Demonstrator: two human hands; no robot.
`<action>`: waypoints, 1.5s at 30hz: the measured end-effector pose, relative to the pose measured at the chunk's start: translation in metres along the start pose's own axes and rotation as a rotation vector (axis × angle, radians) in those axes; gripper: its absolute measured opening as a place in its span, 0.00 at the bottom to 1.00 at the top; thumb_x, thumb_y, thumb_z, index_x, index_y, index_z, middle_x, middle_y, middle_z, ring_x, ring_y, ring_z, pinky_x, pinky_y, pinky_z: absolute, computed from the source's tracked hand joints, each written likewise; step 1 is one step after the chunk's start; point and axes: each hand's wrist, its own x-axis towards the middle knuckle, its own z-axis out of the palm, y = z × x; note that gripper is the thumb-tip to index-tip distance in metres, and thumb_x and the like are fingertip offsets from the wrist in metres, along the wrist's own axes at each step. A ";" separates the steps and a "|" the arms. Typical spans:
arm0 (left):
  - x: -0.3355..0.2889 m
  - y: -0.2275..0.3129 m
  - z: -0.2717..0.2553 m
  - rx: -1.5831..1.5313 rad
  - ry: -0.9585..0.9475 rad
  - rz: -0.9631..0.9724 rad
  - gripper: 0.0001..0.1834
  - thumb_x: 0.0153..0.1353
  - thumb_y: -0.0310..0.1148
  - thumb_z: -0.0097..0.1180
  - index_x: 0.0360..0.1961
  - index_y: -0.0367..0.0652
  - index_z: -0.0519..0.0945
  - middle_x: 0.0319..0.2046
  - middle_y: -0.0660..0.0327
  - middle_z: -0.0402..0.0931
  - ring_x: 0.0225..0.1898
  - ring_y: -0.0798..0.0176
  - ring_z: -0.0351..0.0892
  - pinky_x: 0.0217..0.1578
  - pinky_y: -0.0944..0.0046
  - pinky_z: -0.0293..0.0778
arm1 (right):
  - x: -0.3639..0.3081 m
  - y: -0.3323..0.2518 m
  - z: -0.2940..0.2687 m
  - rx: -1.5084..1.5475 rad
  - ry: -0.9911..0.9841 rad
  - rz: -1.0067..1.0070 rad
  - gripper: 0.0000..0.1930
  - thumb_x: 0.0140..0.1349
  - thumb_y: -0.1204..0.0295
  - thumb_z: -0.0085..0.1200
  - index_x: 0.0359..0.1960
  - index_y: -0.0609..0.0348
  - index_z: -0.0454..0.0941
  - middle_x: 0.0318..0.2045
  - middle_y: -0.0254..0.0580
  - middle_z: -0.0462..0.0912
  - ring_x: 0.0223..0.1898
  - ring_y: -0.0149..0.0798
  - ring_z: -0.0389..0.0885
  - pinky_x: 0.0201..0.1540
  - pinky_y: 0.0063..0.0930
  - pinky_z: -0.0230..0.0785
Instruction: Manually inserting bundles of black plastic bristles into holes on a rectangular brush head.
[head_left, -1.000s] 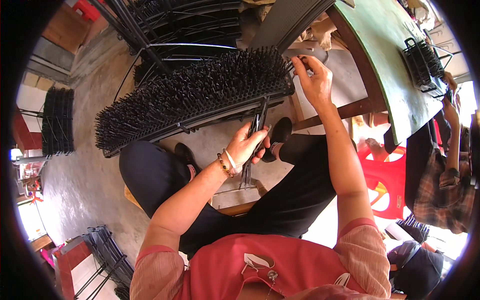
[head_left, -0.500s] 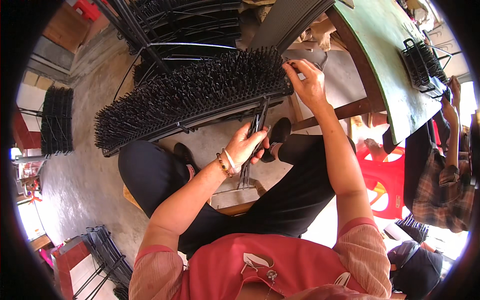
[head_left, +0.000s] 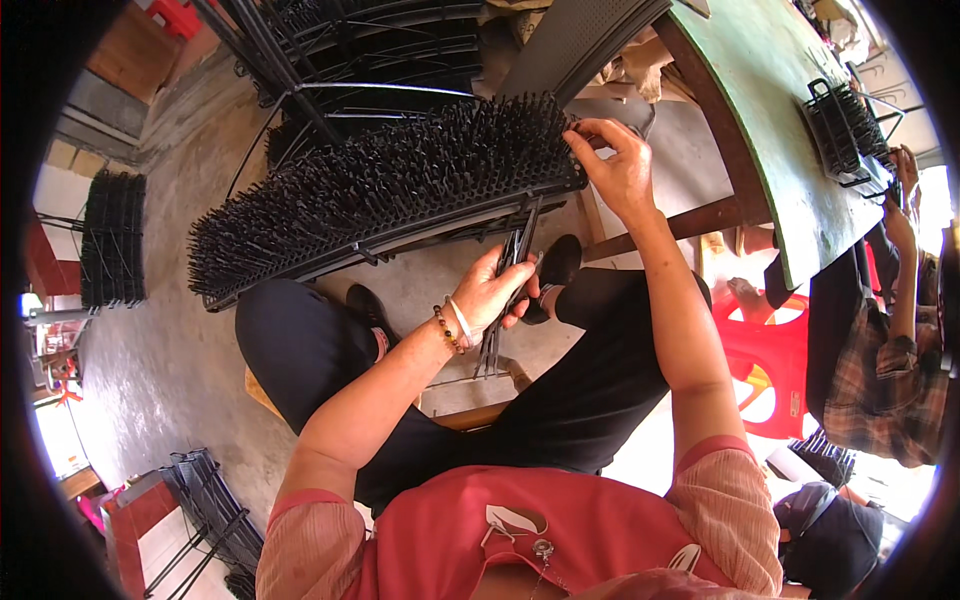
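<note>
A long black perforated panel (head_left: 330, 262), thickly filled with upright black strips (head_left: 380, 175), lies slantwise before me, its left end near my left knee. My left hand (head_left: 487, 295) is closed round a bundle of thin black strips (head_left: 492, 350), held below the panel's right part; their upper ends reach toward its edge. At the panel's far right end, my right hand (head_left: 615, 165) has thumb and forefinger pinched together beside the outermost strips. What lies between those fingertips is too small to make out.
A green-topped table (head_left: 760, 110) stands at the right, bearing a smaller black bristled rack (head_left: 850, 135). Another person's hands (head_left: 900, 200) work beside it. A red plastic stool (head_left: 770, 350) sits under the table's near side. More black racks (head_left: 115, 240) stand at the left, and a metal frame (head_left: 290, 80) rises behind the panel.
My right hand's fingertips have shifted very slightly at the panel's right end. My left hand keeps its hold on the bundle, almost unmoved. The other person's hands have moved a little.
</note>
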 end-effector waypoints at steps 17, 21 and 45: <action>0.000 0.001 0.002 0.021 -0.012 -0.005 0.10 0.66 0.36 0.48 0.46 0.46 0.69 0.25 0.64 0.73 0.19 0.75 0.70 0.12 0.78 0.61 | -0.004 0.003 -0.003 -0.093 -0.055 0.051 0.09 0.53 0.73 0.62 0.33 0.67 0.80 0.26 0.41 0.79 0.24 0.32 0.76 0.30 0.24 0.68; -0.001 0.003 0.001 0.018 -0.008 -0.018 0.11 0.66 0.36 0.48 0.46 0.45 0.69 0.26 0.64 0.73 0.19 0.75 0.70 0.12 0.78 0.61 | -0.002 -0.004 -0.005 -0.161 -0.095 0.019 0.10 0.53 0.70 0.63 0.32 0.66 0.81 0.26 0.40 0.78 0.22 0.32 0.73 0.27 0.24 0.67; -0.004 0.020 0.005 -0.016 -0.120 0.145 0.15 0.66 0.39 0.49 0.49 0.43 0.68 0.26 0.63 0.73 0.17 0.77 0.66 0.12 0.78 0.58 | -0.019 -0.040 -0.018 0.547 -0.555 0.607 0.13 0.60 0.66 0.59 0.37 0.65 0.81 0.31 0.35 0.81 0.30 0.24 0.75 0.34 0.17 0.69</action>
